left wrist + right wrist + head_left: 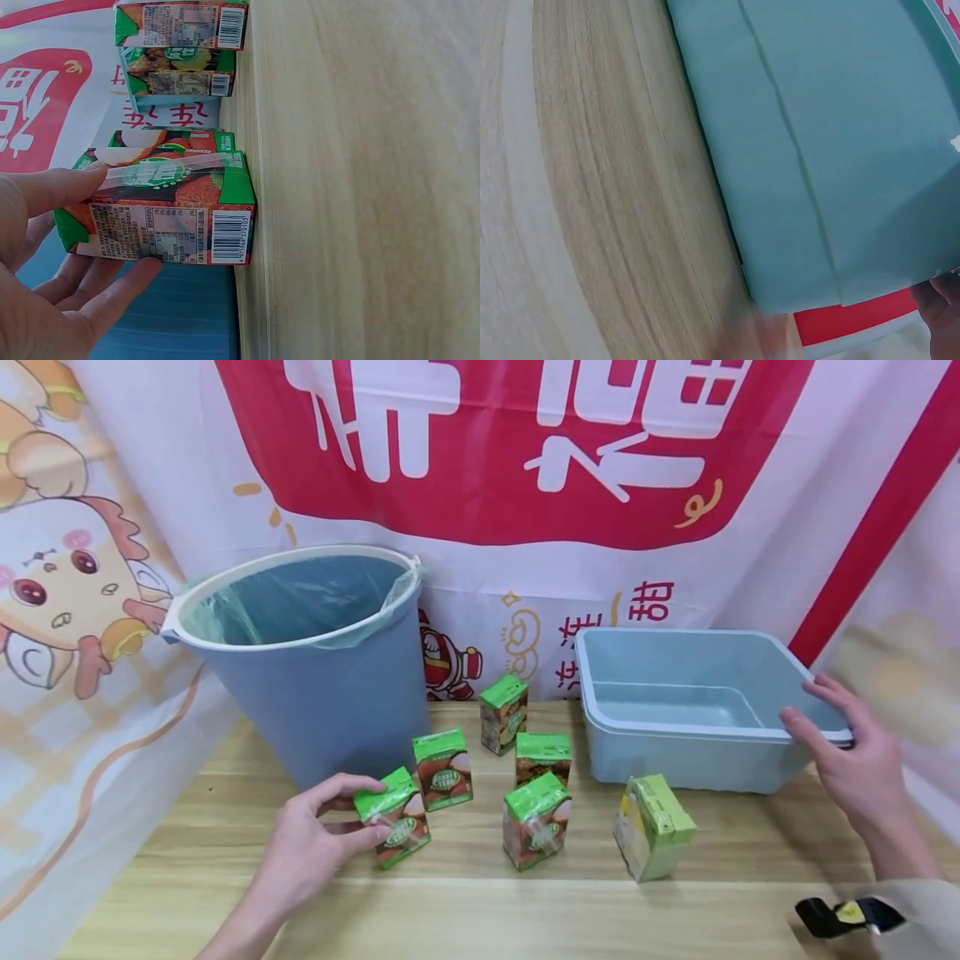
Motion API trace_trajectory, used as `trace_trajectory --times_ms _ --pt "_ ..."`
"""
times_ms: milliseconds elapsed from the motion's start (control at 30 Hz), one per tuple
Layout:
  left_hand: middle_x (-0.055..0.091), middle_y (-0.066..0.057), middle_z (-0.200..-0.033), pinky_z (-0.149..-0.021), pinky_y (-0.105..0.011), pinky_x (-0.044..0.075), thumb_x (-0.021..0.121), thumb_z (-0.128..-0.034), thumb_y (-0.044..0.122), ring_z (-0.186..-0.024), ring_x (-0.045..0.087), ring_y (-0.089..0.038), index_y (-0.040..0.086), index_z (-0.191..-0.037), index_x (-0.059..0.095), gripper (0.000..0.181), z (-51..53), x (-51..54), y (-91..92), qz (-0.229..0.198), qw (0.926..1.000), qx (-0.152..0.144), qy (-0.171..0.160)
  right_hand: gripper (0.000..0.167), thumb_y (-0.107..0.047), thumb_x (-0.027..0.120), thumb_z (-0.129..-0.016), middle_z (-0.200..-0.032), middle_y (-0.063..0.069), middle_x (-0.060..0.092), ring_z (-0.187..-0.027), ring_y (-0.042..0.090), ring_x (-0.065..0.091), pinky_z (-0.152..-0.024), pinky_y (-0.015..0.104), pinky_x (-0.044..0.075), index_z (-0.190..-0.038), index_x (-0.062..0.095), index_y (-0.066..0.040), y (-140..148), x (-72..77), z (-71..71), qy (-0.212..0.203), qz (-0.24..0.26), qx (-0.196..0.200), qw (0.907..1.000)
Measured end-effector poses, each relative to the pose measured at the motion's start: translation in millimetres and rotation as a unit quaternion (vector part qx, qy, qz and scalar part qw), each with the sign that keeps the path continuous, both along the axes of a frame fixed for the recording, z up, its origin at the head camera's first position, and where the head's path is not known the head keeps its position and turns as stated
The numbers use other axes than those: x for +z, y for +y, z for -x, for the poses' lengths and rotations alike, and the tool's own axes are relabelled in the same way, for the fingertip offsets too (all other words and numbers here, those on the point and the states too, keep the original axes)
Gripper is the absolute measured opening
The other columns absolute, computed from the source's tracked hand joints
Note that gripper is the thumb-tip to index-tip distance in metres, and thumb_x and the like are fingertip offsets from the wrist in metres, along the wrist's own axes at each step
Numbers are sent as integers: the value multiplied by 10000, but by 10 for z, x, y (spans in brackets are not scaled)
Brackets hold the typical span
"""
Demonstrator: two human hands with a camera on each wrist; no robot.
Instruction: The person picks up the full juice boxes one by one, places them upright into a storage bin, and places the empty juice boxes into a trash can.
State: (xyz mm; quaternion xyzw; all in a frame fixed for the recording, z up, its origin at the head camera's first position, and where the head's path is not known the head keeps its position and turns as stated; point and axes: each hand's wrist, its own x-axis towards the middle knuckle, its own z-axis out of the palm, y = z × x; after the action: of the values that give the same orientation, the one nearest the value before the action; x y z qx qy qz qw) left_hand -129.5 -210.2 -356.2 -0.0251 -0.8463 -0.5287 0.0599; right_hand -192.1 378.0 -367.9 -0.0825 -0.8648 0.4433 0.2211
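My left hand [322, 827] pinches a small green-topped drink carton [397, 822] between thumb and fingers, low over the wooden table. In the left wrist view, a wrapped straw crosses the face of this carton [172, 217], and a barcode shows on its side. Just behind it stands a similar carton [444, 770]. At the far right, my right hand [858, 756] holds the front right corner of a light blue plastic basin [697, 760], its thumb over the rim. Fingers [946, 300] show at the basin's edge in the right wrist view, partly cut off.
A blue trash bin [352, 693] with a thin liner stands at the back left. More cartons stand in the middle: one [536, 822] in front, two [504, 714] behind. A yellow-green carton [654, 828] stands before the basin. A printed cloth [480, 568] hangs behind.
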Motion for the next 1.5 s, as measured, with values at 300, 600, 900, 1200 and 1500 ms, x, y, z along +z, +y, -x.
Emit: trace_trajectory --times_ms 300,600,900,1200,1500 --pt "751 -88 -1201 -820 -223 634 955 -733 45 -990 691 -54 152 -1161 800 468 -5 -6 16 72 9997 113 222 658 -412 629 -1051 -1740 -276 187 -1683 243 134 -1113 27 289 -1653 382 -319 30 -15 -26 -49 -174 -11 9998" --pt "759 -79 -1191 -781 -233 641 954 -729 28 -960 690 -41 148 -1156 808 467 -35 40 17 71 9986 307 424 681 -423 627 -1051 -1741 -270 182 -1679 280 143 -1157 68 280 -1662 367 -274 30 -23 -3 -82 -326 -49 9994" --pt "791 -62 -1098 -714 -232 636 977 -727 88 -868 723 -41 155 -1146 815 454 -65 229 27 148 9963 454 711 683 -431 624 -1051 -1743 -271 179 -1682 272 126 -1129 39 284 -1663 368 -267 33 -21 -12 -107 -264 -1 9996" --pt "762 109 -914 -632 -236 614 976 -757 182 -760 718 -55 165 -1150 815 425 -73 536 6 370 9921 696 976 689 -439 620 -1051 -1747 -263 175 -1683 289 116 -1214 133 278 -1665 364 -260 22 -12 -12 -139 -232 1 9996" --pt "764 114 -900 -613 -248 610 965 -784 244 -772 730 -62 187 -1155 811 406 -11 795 46 520 9885 793 1180 690 -446 613 -1053 -1755 -249 163 -1679 321 122 -1213 154 294 -1668 356 -268 20 -4 -15 -173 -298 -6 9994"
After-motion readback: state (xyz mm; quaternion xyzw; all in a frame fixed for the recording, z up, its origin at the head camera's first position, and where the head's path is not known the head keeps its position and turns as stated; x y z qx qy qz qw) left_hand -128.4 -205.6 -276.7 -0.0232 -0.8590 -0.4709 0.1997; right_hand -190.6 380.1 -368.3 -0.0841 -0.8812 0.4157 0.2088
